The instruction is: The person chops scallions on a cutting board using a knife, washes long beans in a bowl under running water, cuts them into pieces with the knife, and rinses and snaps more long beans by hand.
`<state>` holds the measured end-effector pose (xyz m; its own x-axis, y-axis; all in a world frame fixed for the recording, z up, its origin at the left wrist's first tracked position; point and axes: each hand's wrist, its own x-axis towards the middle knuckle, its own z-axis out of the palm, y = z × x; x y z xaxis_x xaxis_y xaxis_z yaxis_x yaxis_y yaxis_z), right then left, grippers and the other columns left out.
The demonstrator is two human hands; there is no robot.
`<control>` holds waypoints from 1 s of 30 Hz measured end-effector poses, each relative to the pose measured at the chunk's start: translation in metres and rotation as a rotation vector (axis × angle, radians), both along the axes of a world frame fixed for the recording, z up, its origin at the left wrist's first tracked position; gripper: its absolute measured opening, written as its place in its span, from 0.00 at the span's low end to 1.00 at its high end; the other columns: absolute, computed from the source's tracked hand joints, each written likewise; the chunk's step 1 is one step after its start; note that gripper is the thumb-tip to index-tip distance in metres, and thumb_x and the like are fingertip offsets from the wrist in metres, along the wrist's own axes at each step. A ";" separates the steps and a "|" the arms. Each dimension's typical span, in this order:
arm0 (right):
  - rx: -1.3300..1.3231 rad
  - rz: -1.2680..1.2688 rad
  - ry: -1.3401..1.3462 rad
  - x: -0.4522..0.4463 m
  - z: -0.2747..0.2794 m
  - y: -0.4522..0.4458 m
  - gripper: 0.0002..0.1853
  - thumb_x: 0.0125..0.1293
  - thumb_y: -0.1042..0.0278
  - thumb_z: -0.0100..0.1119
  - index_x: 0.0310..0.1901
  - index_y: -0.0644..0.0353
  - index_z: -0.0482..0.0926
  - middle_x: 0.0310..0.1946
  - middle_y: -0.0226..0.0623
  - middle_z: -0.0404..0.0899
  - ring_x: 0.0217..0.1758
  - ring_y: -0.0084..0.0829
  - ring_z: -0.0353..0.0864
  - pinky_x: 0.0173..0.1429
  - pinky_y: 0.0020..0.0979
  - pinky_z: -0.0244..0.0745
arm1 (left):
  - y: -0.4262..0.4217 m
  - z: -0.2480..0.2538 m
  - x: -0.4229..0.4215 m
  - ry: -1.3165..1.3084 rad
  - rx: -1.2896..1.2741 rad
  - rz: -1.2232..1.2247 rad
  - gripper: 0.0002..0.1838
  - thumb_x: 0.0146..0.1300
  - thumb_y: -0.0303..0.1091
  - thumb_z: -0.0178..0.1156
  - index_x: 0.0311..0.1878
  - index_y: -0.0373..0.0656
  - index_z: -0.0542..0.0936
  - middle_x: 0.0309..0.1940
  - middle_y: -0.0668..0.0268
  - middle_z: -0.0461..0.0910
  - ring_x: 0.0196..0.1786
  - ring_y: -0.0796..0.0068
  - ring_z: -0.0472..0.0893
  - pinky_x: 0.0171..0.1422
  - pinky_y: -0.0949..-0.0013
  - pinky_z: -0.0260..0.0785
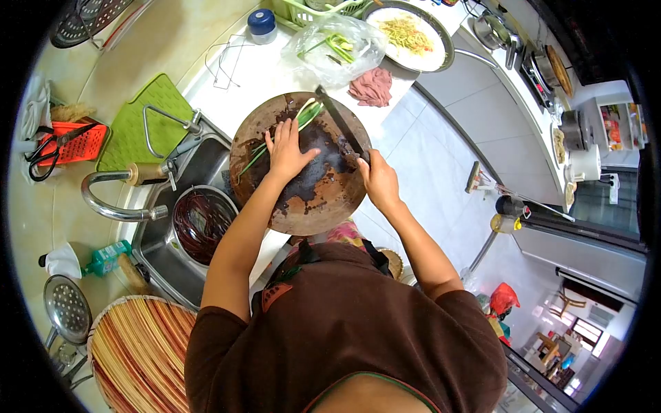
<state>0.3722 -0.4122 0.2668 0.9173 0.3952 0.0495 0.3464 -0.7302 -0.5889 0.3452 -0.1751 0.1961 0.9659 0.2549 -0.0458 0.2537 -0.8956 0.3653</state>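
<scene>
Along the kitchen counter, largest first: one white worktop [258, 67]. One steel sink [157, 241], to the person's left. One round wooden chopping board [310, 219], dark-stained and wet-looking, near the worktop edge. One wide pan [451, 54] with pale shredded food, at the far end. One clear plastic bag [368, 45] with green stalks inside, beside the pan. One round bowl [206, 188] of dark reddish strands, in the sink. One knife [337, 120], blade slanting over the board's right side, tip pointing away from the person. Right hand [381, 182]: clamped on the knife's handle. Left hand [289, 155]: fingers spread over the spring onion, thumb splayed apart. One crumpled pink cloth [372, 87], just beyond the board. One spring onion [309, 115], lying on the board's left half, its upper end near the blade; whether they touch cannot be told.
</scene>
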 end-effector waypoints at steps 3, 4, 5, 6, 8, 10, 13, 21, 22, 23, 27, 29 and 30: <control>-0.083 0.075 -0.004 0.015 0.005 0.016 0.16 0.68 0.56 0.54 0.42 0.63 0.69 0.34 0.55 0.78 0.31 0.56 0.80 0.34 0.49 0.75 | 0.001 0.000 -0.012 -0.111 0.056 -0.135 0.40 0.57 0.42 0.68 0.69 0.39 0.63 0.66 0.56 0.64 0.72 0.57 0.59 0.77 0.47 0.42; -0.122 0.089 -0.022 0.019 0.006 0.021 0.16 0.68 0.56 0.53 0.41 0.63 0.69 0.33 0.55 0.78 0.31 0.56 0.80 0.33 0.50 0.75 | 0.001 -0.002 -0.012 -0.159 0.067 -0.137 0.36 0.57 0.41 0.67 0.67 0.39 0.65 0.64 0.57 0.67 0.69 0.58 0.62 0.76 0.49 0.45; -0.161 0.102 -0.041 0.022 0.007 0.025 0.16 0.68 0.55 0.53 0.40 0.63 0.68 0.33 0.54 0.78 0.30 0.56 0.80 0.33 0.50 0.75 | 0.003 -0.008 -0.012 -0.208 0.079 -0.140 0.33 0.57 0.39 0.66 0.65 0.39 0.68 0.62 0.58 0.69 0.67 0.59 0.65 0.75 0.50 0.48; -0.200 0.116 -0.061 0.026 0.008 0.028 0.16 0.68 0.55 0.53 0.39 0.63 0.68 0.32 0.53 0.78 0.29 0.56 0.80 0.32 0.50 0.75 | 0.003 -0.009 -0.012 -0.257 0.091 -0.143 0.30 0.57 0.37 0.65 0.63 0.38 0.70 0.59 0.59 0.72 0.65 0.60 0.67 0.74 0.52 0.51; -0.228 0.136 -0.083 0.034 0.008 0.032 0.17 0.68 0.55 0.53 0.38 0.63 0.68 0.32 0.52 0.79 0.29 0.55 0.80 0.32 0.49 0.76 | 0.004 -0.013 -0.010 -0.330 0.128 -0.140 0.24 0.58 0.33 0.63 0.58 0.38 0.74 0.56 0.60 0.74 0.61 0.61 0.70 0.71 0.55 0.56; -0.262 0.167 -0.101 0.042 0.006 0.034 0.17 0.68 0.55 0.52 0.38 0.63 0.67 0.32 0.52 0.79 0.28 0.54 0.80 0.31 0.48 0.76 | 0.004 -0.018 -0.009 -0.392 0.148 -0.146 0.20 0.58 0.30 0.62 0.54 0.38 0.77 0.53 0.61 0.76 0.57 0.61 0.73 0.68 0.57 0.60; -0.309 0.213 -0.124 0.052 -0.002 0.035 0.16 0.69 0.56 0.52 0.38 0.63 0.67 0.31 0.51 0.79 0.28 0.53 0.81 0.31 0.47 0.77 | 0.007 -0.022 -0.008 -0.450 0.178 -0.170 0.16 0.58 0.27 0.61 0.51 0.38 0.79 0.50 0.62 0.78 0.55 0.60 0.74 0.66 0.57 0.63; -0.311 0.202 -0.149 0.057 -0.037 0.057 0.16 0.69 0.55 0.51 0.38 0.62 0.67 0.29 0.50 0.79 0.30 0.52 0.82 0.33 0.45 0.78 | 0.001 -0.011 -0.010 -0.348 0.126 -0.164 0.20 0.60 0.36 0.62 0.55 0.38 0.77 0.56 0.56 0.75 0.59 0.56 0.72 0.67 0.55 0.61; -0.299 0.198 -0.121 0.056 -0.036 0.056 0.16 0.69 0.55 0.51 0.38 0.63 0.66 0.30 0.50 0.79 0.30 0.52 0.82 0.33 0.45 0.78 | -0.001 -0.004 -0.014 -0.316 0.112 -0.144 0.24 0.60 0.38 0.63 0.57 0.38 0.75 0.59 0.55 0.72 0.61 0.55 0.70 0.68 0.54 0.60; -0.288 0.192 -0.095 0.057 -0.032 0.051 0.16 0.69 0.55 0.51 0.38 0.63 0.66 0.31 0.51 0.79 0.30 0.52 0.82 0.33 0.46 0.78 | -0.003 0.003 -0.016 -0.286 0.097 -0.125 0.27 0.60 0.41 0.63 0.60 0.38 0.73 0.61 0.53 0.70 0.63 0.54 0.69 0.69 0.54 0.58; -0.282 0.174 -0.003 0.039 0.009 0.044 0.17 0.69 0.55 0.51 0.39 0.63 0.66 0.32 0.52 0.80 0.31 0.53 0.82 0.33 0.47 0.78 | 0.003 0.014 -0.023 -0.135 0.087 -0.135 0.37 0.57 0.46 0.66 0.66 0.39 0.66 0.67 0.52 0.63 0.69 0.54 0.62 0.73 0.51 0.52; -0.310 0.195 -0.004 0.027 0.015 0.042 0.17 0.69 0.55 0.51 0.40 0.64 0.67 0.32 0.52 0.80 0.31 0.54 0.81 0.33 0.47 0.78 | 0.005 0.013 -0.024 -0.067 0.084 -0.149 0.37 0.55 0.45 0.68 0.66 0.39 0.67 0.66 0.55 0.65 0.69 0.56 0.63 0.73 0.51 0.52; -0.322 0.206 -0.004 0.024 0.016 0.044 0.17 0.69 0.55 0.51 0.40 0.64 0.67 0.32 0.52 0.80 0.31 0.55 0.81 0.33 0.47 0.78 | 0.005 0.011 -0.024 -0.083 0.085 -0.159 0.37 0.55 0.44 0.68 0.65 0.39 0.68 0.66 0.56 0.66 0.69 0.56 0.63 0.73 0.51 0.53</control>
<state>0.3959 -0.3685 0.2827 0.8173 0.5669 -0.1036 0.5069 -0.7927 -0.3387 0.3208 -0.1698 0.2067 0.9939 0.0982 0.0507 0.0787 -0.9506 0.3001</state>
